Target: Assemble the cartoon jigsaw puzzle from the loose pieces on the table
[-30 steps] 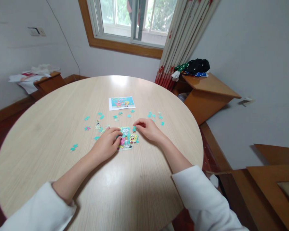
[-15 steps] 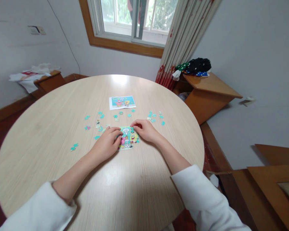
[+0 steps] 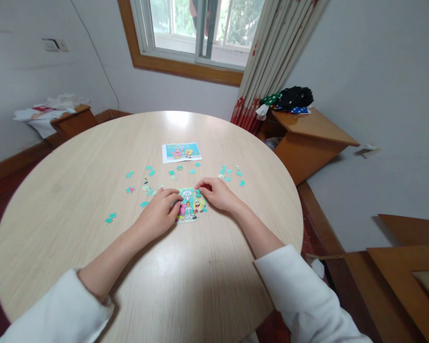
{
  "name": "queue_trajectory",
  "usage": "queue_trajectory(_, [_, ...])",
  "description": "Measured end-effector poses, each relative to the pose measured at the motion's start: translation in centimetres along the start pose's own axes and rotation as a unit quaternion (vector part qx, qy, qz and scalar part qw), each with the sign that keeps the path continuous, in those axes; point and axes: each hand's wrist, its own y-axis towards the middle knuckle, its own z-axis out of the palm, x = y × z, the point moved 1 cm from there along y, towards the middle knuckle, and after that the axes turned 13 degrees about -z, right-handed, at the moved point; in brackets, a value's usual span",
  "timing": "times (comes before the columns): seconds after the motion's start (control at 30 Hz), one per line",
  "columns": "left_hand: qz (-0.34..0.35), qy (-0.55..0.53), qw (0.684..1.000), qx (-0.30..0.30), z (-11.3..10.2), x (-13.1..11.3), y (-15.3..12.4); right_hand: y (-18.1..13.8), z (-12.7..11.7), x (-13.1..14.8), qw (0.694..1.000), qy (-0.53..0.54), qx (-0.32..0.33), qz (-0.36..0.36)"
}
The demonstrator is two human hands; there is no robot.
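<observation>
A partly assembled jigsaw puzzle (image 3: 188,207) with cartoon figures lies flat on the table in front of me. My left hand (image 3: 161,209) rests over its left side, fingers bent and slightly apart, covering part of that edge. At the upper right corner of the puzzle is my right hand (image 3: 214,192), with thumb and forefinger pinched on a small teal puzzle piece (image 3: 198,194) that they partly hide. Whether that piece is joined to its neighbours I cannot tell. Several loose puzzle pieces (image 3: 152,172) lie beyond and left of my left hand.
The round wooden table (image 3: 157,290) carries a printed reference picture (image 3: 182,152) behind the puzzle. More loose pieces (image 3: 229,171) are scattered to the right of it, and a joined pair (image 3: 110,218) lies at the left. A wooden cabinet (image 3: 307,138) with cloths stands beyond the right edge.
My right hand has shifted very slightly to the right, and the teal piece under its fingers has moved a little with it. The left hand stays in place.
</observation>
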Motion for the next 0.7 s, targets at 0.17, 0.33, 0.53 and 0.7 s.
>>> queue_trajectory(0.17, [-0.001, 0.001, 1.000, 0.006, -0.03, -0.04, 0.02, -0.05, -0.48, -0.19, 1.000, 0.000, 0.005, 0.008])
queue_trajectory(0.33, [-0.007, 0.001, 1.000, 0.011, -0.16, -0.19, 0.00, -0.18, -0.90, -0.54, 0.999, 0.007, 0.032, 0.021])
queue_trajectory(0.53, [-0.010, 0.002, 1.000, 0.011, -0.21, -0.26, -0.05, -0.20, -0.88, -0.62, 0.999, 0.010, 0.039, 0.022])
queue_trajectory(0.7, [-0.004, -0.001, 1.000, 0.006, -0.20, -0.26, -0.04, -0.18, -0.81, -0.34, 0.999, 0.002, 0.038, 0.028])
